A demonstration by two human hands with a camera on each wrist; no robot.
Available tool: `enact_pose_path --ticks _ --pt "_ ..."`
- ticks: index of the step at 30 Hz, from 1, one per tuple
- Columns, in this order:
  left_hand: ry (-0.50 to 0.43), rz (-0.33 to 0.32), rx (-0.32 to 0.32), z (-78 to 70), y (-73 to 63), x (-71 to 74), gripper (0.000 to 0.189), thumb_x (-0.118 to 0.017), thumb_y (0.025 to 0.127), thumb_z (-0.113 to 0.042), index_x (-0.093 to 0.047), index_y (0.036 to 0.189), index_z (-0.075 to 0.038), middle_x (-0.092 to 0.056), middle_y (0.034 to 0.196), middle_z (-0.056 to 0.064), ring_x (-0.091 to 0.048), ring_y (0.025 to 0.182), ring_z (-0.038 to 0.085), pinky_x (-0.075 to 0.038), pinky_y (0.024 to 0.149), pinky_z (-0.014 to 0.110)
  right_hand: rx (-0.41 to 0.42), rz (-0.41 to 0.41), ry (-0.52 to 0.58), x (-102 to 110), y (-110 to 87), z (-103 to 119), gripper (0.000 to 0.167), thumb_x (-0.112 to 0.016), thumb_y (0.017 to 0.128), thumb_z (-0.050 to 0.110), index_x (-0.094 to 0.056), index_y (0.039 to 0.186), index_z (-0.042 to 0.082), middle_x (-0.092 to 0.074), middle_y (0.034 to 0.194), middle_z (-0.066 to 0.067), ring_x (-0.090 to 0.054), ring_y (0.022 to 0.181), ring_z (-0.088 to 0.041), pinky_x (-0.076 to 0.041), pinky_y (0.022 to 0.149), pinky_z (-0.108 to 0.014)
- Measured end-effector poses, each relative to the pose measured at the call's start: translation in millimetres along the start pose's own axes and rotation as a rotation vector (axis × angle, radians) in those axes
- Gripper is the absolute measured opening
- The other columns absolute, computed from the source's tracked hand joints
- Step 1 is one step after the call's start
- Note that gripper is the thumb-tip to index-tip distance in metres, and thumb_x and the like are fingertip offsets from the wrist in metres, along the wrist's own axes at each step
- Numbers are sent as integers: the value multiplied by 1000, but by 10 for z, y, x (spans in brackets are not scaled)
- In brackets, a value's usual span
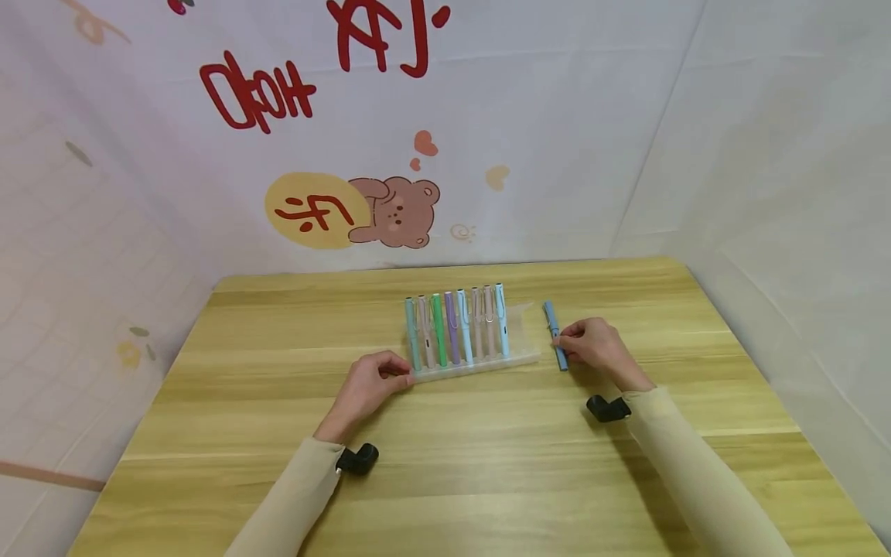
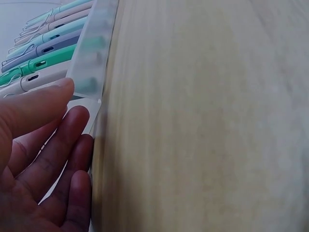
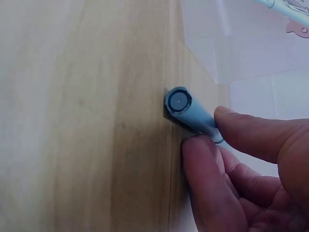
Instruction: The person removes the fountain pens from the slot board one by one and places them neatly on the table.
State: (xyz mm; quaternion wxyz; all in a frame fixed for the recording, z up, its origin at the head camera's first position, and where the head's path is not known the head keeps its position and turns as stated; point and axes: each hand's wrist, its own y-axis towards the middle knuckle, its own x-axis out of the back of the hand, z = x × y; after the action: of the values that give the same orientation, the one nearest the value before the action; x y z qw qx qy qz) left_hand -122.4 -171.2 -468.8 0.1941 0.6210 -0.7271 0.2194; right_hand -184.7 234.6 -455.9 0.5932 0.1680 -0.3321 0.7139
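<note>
Clear rack (image 1: 476, 368) on wooden table (image 1: 445, 456), eight pens (image 1: 452, 328) side by side in it. Left hand (image 1: 369, 387) holds rack's left end. Right hand (image 1: 596, 346) pinches blue pen (image 1: 552, 320) just right of rack. Bear print (image 1: 400, 213) on wall (image 1: 564, 100) behind.

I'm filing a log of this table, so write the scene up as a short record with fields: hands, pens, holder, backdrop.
Left hand: holds the left end of the clear holder
Right hand: pinches a blue pen
Blue pen's place: outside the holder, to its right
Pens in holder: eight, side by side, including a green pen and a purple pen
Holder's bare stretch: right end
Surface: wood-grain table
Backdrop: white, with red characters and a bear print
</note>
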Motion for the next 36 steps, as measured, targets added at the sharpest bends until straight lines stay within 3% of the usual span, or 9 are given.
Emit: enact_pose_path --ticks 18,36 --pt "-6 -36 -29 16 49 -70 12 -82 89 -12 -77 100 -13 -74 96 -4 -67 96 17 -51 94 43 -17 6 97 42 38 -23 38 -70 100 26 -68 119 -8 -73 106 -17 -69 82 -16 -58 73 -27" --pt "-14 -34 -32 41 -1 -27 13 -82 88 -11 -78 100 -13 -75 96 -4 -67 95 15 -51 94 42 2 -7 38 19 -63 8 42 -67 100 34 -69 118 -4 -72 103 -13 -66 88 -20 -54 74 -30"
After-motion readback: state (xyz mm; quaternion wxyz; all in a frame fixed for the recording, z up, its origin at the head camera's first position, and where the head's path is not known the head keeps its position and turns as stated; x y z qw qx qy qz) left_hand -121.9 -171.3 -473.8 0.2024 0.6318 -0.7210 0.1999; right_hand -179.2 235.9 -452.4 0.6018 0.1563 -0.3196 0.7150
